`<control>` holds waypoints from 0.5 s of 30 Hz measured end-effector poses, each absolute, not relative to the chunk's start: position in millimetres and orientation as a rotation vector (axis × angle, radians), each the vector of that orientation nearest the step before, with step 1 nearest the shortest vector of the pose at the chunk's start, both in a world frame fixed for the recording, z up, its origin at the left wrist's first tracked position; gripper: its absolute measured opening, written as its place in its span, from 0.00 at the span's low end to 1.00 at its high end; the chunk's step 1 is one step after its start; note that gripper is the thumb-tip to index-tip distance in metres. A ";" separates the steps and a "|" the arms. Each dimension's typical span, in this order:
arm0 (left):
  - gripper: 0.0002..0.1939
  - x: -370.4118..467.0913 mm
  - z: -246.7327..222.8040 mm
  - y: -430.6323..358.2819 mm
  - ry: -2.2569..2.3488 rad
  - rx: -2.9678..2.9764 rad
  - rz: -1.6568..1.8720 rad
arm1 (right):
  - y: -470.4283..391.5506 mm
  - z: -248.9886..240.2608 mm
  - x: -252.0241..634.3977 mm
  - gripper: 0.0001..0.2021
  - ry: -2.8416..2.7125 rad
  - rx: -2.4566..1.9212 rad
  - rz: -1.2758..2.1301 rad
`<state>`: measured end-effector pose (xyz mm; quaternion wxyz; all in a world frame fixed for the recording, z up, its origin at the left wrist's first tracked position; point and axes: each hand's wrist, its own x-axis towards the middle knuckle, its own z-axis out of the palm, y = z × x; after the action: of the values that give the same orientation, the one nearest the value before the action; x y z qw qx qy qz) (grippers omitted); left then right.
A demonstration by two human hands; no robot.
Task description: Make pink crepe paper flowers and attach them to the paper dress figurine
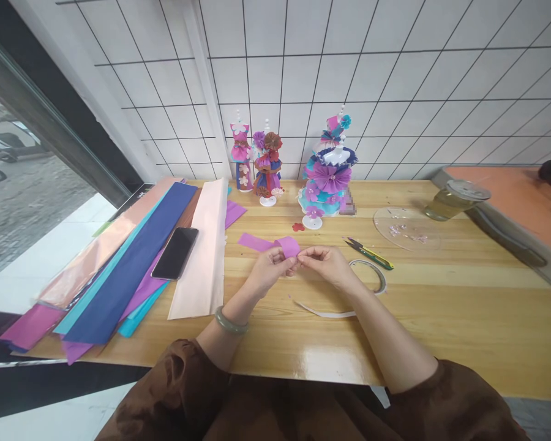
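Observation:
A purple crepe paper strip (256, 242) is pinched in my left hand (270, 269), its loose end lying out to the left and a loop of it curling up above the fingers. My right hand (324, 264) has thumb and forefinger pressed together at the strip's right edge, touching my left fingertips. What lies right between the fingertips is too small to make out. Beyond the hands stand mannequins in crepe paper dresses, the largest of them a purple and turquoise dress (330, 177). A roll of double-sided tape (382, 278) lies beside my right forearm, a white tail trailing from it.
Folded crepe paper sheets (133, 263) are piled at the left, with a black phone (175, 253) on top. Yellow-handled thread snips (370, 253) lie right of my hands. Further right are a clear plate (381, 229) of small beads and a lidded cup (454, 201).

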<state>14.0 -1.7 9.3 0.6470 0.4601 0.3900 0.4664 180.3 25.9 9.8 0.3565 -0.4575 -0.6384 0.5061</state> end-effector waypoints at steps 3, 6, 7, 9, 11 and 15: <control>0.12 14.1 7.7 -0.6 0.922 1.025 1.069 | 25.8 9.5 180.1 0.12 -1.627 -1.186 1.314; 0.11 14.0 7.6 -0.1 0.938 1.011 1.072 | 25.7 9.7 180.4 0.13 -1.590 -1.187 1.342; 0.11 14.0 7.9 0.0 0.945 1.000 1.069 | 25.7 10.0 180.4 0.13 -1.580 -1.188 1.352; 0.10 14.0 8.9 0.0 0.960 0.979 1.054 | 25.7 10.7 180.4 0.13 -1.571 -1.192 1.362; 0.10 13.9 9.7 0.2 0.973 0.970 1.037 | 25.5 11.5 180.1 0.13 -1.575 -1.190 1.362; 0.11 14.1 9.9 0.7 0.994 0.961 1.037 | 24.6 12.8 179.1 0.13 -1.582 -1.197 1.333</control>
<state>14.1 0.7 9.9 0.6494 0.4228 0.4376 0.4562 179.1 24.6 12.8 0.3667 -0.4660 -0.6158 0.5189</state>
